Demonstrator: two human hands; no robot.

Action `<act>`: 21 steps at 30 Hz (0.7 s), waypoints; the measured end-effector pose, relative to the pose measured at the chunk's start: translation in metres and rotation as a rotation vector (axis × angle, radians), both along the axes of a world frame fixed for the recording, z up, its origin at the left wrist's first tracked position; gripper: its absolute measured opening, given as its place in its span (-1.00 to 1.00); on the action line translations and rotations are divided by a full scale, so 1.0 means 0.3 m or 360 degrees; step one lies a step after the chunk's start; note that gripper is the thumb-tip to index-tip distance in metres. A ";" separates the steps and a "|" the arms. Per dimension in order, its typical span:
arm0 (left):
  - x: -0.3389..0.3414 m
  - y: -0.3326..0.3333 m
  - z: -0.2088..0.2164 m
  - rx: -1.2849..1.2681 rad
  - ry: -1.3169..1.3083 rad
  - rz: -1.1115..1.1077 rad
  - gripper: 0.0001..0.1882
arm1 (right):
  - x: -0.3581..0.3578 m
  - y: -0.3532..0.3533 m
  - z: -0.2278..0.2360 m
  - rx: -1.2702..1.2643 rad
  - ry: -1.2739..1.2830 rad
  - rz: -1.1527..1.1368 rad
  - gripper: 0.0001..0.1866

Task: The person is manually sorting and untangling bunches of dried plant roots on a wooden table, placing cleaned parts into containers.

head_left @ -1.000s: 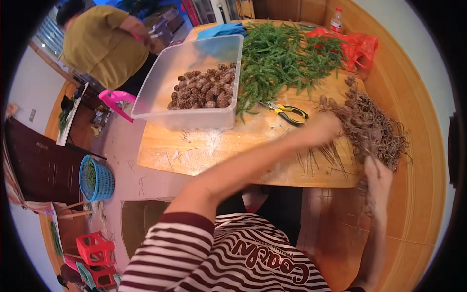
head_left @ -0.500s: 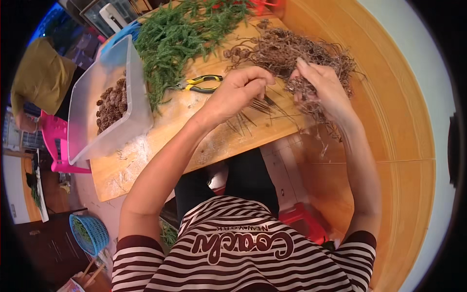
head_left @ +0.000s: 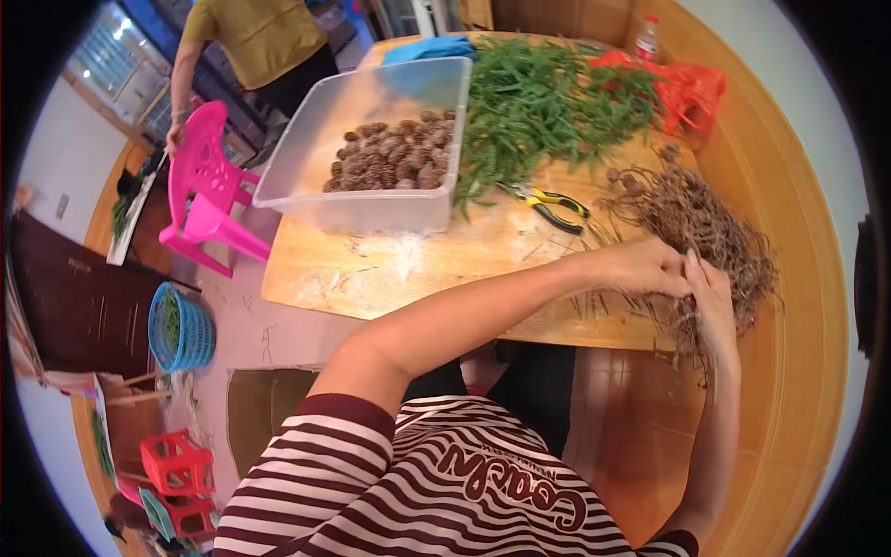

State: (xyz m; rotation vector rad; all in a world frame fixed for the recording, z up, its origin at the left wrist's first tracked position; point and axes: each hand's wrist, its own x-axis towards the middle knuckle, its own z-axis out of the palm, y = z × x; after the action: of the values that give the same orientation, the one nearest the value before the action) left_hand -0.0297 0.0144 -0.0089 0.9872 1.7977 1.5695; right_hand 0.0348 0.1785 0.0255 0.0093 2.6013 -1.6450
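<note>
A tangled heap of dried brown twigs (head_left: pixel 710 218) lies at the right end of the wooden table (head_left: pixel 408 269). Over its near edge, my left hand (head_left: pixel 648 267) is closed in a pinch, its fingertips meeting those of my right hand. Whatever the left fingers grip is hidden. My right hand (head_left: pixel 713 295) has its fingers pressed together on dried twigs, with loose strands hanging beside and below it. Several thin dark stems lie partly under my left wrist. Pliers with yellow and black handles (head_left: pixel 561 212) rest just beyond my left forearm.
Green feathery sprigs (head_left: pixel 548 102) cover the far side, beside a red plastic bag (head_left: pixel 691 93) and a bottle (head_left: pixel 647 42). A clear bin (head_left: pixel 362 209) contains brown cones (head_left: pixel 394 158). Another person (head_left: pixel 255 42) stands by a pink chair (head_left: pixel 206 200). A blue basket (head_left: pixel 190 330) stands on the floor.
My view has swung left, showing more of the cone bin, the chair and the other person. My hands, apart before, have come together at the dried twigs.
</note>
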 end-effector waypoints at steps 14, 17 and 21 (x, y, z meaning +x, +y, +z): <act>-0.007 -0.025 0.012 -0.0193 0.0995 -0.0046 -0.80 | -0.002 0.022 -0.044 0.0064 -0.0036 0.0153 -0.60; 0.010 -0.027 0.016 -0.0489 0.1218 -0.0022 -0.81 | 0.016 0.028 -0.036 0.0168 -0.0060 0.0224 -0.61; 0.024 -0.036 0.013 -0.0420 0.1603 0.0088 -0.81 | 0.041 0.026 -0.025 0.0123 0.0034 0.0300 -0.62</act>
State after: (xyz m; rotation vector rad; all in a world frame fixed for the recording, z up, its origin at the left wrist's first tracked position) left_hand -0.0225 0.0036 -0.0050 1.7780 2.5877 0.8213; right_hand 0.0472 0.1864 0.0181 -0.2434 2.5879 -1.4893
